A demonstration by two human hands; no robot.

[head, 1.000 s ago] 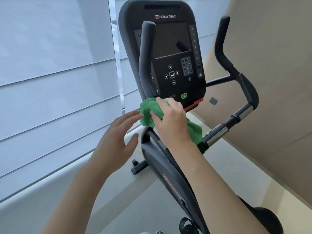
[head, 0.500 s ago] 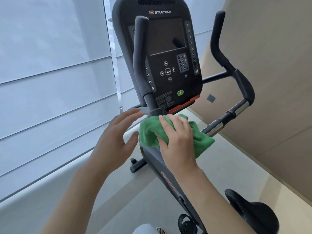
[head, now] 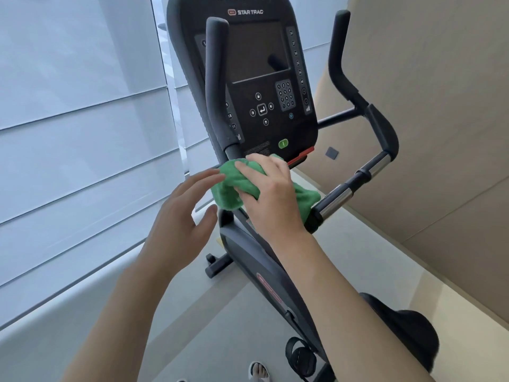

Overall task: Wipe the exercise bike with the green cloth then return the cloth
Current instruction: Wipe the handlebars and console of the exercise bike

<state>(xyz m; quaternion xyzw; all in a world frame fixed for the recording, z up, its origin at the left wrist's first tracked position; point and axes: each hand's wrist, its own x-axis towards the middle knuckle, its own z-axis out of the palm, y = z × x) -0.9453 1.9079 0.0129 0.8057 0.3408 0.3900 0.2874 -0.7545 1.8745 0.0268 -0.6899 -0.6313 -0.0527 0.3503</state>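
1. We see the green cloth (head: 234,186), a soft, nubby fabric bunched into a thick wad, pressed onto the exercise bike (head: 264,260) at the junction where the handlebars meet the frame, just below the bottom edge of the console (head: 256,78).
2. One end of the cloth droops to the right and touches the inner end of the right handlebar (head: 355,180), a tube with shiny chrome sections between black rubbery grips.
3. Our right hand (head: 272,197) lies on top of the cloth, fingers curled down over it and gripping the wad; the wrist crosses the sloping frame.
4. Our left hand (head: 179,216) hovers just left of the cloth, fingers spread loosely and slightly bent, holding nothing; its fingertips are at the cloth's left edge, and we cannot tell whether they touch it.
5. The left handlebar (head: 216,84) rises upright in front of the console, matte black and padded, its base just above the cloth.
6. The console is a dark, smooth, rounded panel with a blank screen, a number keypad, arrow buttons, one green button and a red strip along its bottom edge.
7. The black saddle (head: 407,334) sits at the lower right, and a strapped pedal (head: 298,357) hangs beside the frame.
8. Pale pleated blinds (head: 82,133) fill the left side, and a beige panelled wall (head: 440,133) the right.
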